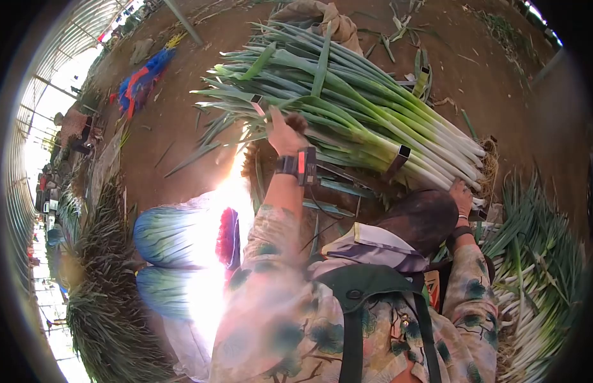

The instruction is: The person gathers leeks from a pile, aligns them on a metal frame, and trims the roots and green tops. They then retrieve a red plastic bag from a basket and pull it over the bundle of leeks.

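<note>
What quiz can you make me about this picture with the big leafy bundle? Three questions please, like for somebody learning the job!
1. Pick one: where on the leafy bundle is the right hand?
A) at the leaf tips
B) near the root end
C) in the middle

2. True or false: the left hand has a black-and-red device strapped at its wrist.

3. Fill in the blank: the stalks fade from green to ____ toward the roots.

Key:
1. B
2. True
3. white
</note>
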`<act>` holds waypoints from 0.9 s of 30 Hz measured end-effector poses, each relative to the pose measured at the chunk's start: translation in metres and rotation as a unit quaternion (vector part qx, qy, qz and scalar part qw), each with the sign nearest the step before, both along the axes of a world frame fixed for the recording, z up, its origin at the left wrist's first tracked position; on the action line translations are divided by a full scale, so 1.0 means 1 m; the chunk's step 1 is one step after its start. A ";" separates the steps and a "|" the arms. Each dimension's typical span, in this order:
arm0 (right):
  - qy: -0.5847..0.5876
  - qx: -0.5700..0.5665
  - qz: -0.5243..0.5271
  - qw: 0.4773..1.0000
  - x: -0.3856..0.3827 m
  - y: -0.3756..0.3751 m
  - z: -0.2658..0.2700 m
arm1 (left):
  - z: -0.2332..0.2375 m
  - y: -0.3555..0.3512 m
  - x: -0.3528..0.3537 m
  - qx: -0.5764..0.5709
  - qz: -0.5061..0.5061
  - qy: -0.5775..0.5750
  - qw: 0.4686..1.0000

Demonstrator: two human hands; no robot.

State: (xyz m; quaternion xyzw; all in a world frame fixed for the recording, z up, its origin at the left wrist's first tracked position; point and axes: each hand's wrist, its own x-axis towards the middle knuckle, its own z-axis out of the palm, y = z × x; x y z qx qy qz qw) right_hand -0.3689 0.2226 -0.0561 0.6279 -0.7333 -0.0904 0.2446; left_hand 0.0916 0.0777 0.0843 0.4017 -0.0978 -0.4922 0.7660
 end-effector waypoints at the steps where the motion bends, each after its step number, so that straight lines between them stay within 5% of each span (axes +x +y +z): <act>1: 0.000 -0.004 0.004 1.000 0.001 0.001 0.002 | 0.013 -0.005 -0.001 -0.034 0.008 -0.044 0.998; 4: -0.019 0.010 -0.005 1.000 0.004 0.003 0.006 | 0.031 -0.045 -0.005 -0.112 0.025 -0.122 0.986; 7: -0.043 0.022 -0.017 0.999 0.010 0.002 0.013 | 0.008 -0.088 0.001 -0.117 0.056 -0.313 0.941; 8: -0.049 0.023 -0.020 0.998 0.012 0.002 0.016 | 0.002 -0.091 0.001 -0.118 -0.005 -0.425 0.897; 10: -0.013 -0.009 0.001 1.000 0.006 0.002 0.007 | 0.006 -0.079 -0.005 -0.118 -0.129 -0.626 0.760; 11: 0.004 -0.025 0.010 1.000 0.002 0.003 0.000 | 0.008 -0.069 -0.014 -0.198 -0.102 -0.713 0.665; 14: 0.024 -0.032 0.013 0.999 -0.003 0.002 -0.005 | 0.010 -0.060 0.004 -0.260 -0.012 -0.923 0.284; 16: 0.033 -0.062 0.028 0.997 0.000 0.001 -0.002 | 0.001 -0.069 0.024 -0.059 -0.058 -0.964 0.253; 17: 0.030 -0.062 0.023 0.997 -0.001 -0.001 -0.003 | 0.002 -0.063 0.034 -0.071 -0.025 -0.966 0.249; 20: -0.008 -0.053 0.033 0.998 0.002 -0.004 -0.005 | -0.006 -0.080 0.027 0.074 0.024 -0.943 0.325; 22: -0.109 -0.058 0.013 0.992 0.008 0.000 0.008 | 0.046 -0.053 -0.015 0.190 0.006 -0.904 0.382; 23: -0.156 -0.058 -0.010 0.986 0.016 0.000 0.018 | 0.030 -0.061 -0.004 0.050 0.099 -0.928 0.355; 25: -0.167 -0.077 -0.009 0.983 0.024 0.005 0.022 | 0.031 -0.055 -0.018 0.016 0.121 -0.962 0.243; 26: -0.215 0.000 -0.046 0.976 0.034 0.006 0.046 | 0.030 -0.051 -0.034 0.010 0.131 -0.929 0.346; 27: -0.225 -0.021 -0.041 0.973 0.040 0.012 0.056 | 0.016 -0.058 -0.036 -0.134 0.103 -0.887 0.429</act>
